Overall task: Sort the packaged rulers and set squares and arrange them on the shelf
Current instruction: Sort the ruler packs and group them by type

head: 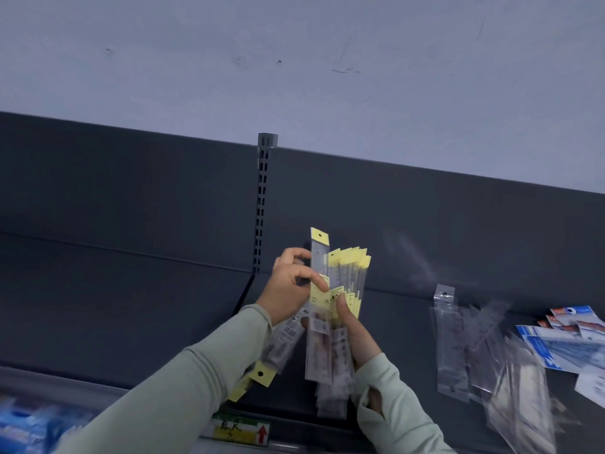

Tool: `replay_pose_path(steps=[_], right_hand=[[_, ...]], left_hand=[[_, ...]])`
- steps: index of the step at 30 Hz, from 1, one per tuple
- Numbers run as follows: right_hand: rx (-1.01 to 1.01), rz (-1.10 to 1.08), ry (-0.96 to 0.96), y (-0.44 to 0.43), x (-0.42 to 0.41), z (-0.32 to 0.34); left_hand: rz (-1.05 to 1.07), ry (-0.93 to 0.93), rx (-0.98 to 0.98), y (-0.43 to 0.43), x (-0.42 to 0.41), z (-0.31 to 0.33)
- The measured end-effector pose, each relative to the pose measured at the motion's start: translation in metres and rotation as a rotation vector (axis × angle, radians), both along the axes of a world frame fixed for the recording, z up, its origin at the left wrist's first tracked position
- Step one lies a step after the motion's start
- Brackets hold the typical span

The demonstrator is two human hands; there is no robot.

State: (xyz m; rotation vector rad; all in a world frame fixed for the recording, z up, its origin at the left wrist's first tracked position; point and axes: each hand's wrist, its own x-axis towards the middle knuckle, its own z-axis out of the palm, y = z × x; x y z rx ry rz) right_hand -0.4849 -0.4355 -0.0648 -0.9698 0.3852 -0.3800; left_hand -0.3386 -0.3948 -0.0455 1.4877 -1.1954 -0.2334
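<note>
Head view: packaged rulers (350, 276), fanned with yellow header cards uppermost, are held above the dark shelf (131, 306), just right of its slotted upright (261, 208). Right hand (355, 334) grips the fan at mid-length, thumb pressed across the yellow labels, fingers curled behind. Left hand (291, 285) pinches one separate ruler packet (319, 257) between thumb and fingertips; it stands higher than the fan and touches the fan's left edge. A further packet (278, 348) hangs inverted below the left wrist, yellow header nearest; which hand holds it cannot be told. Judged handling: each packet is light, long and stiff along the ruler, but the clear sleeve looks slick, so stacked packets probably slide. A grip across the middle or at the card header should hold best. Loose clear packets (458, 342) and blue-carded packs (563, 339) lie on the shelf to the right, well apart from both hands.
</note>
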Motion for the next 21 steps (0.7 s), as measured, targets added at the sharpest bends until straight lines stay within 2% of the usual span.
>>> replay_pose_path(steps=[5,9,10,12,14,16,18,21], right_hand=[[0.049,-0.019,-0.029,0.006,-0.001,0.0],[0.174,-0.063,-0.006,0.006,-0.005,-0.004],[0.202,-0.081,-0.019,0.005,-0.004,-0.005],[0.231,-0.143,-0.01,0.004,-0.003,-0.004],[0.248,-0.18,0.002,0.002,-0.003,-0.006],[0.255,-0.178,0.004,0.001,-0.003,-0.007],[0.254,-0.172,0.026,0.001,-0.002,-0.009],[0.262,-0.178,0.05,0.0,-0.002,-0.009]], left_hand=[[-0.147,0.109,0.064,-0.001,-0.015,0.004],[-0.067,0.245,0.113,0.002,-0.001,0.002],[0.008,0.225,0.172,0.004,0.005,-0.001],[0.145,0.031,0.426,0.008,0.019,-0.01],[0.156,-0.234,0.809,0.017,0.023,-0.017],[0.15,-0.412,1.023,0.02,0.022,-0.022],[0.195,-0.439,1.04,0.02,0.02,-0.021],[0.2,-0.37,0.986,0.018,0.02,-0.018]])
